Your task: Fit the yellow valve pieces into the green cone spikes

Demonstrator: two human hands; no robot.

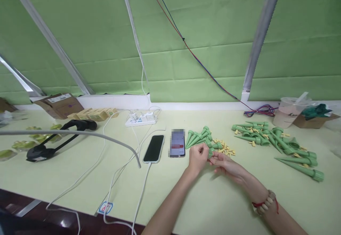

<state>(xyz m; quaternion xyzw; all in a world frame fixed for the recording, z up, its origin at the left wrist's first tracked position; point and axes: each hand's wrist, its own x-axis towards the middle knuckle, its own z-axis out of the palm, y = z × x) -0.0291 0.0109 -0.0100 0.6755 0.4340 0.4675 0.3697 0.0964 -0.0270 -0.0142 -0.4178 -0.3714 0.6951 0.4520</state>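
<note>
Right of the lit phone point(178, 146), the left hand point(198, 158) and right hand point(227, 164) grasp a green piece point(210, 153) between them.

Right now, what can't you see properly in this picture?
Head view: most of the green piece, hidden by the left hand and right hand.
Head view: part of the screen on the phone nearer the hands, blurred into blocks.
Head view: the far-left brown cardboard, cut off by the picture's edge.
Head view: details of the yellow pieces, too small.
</note>
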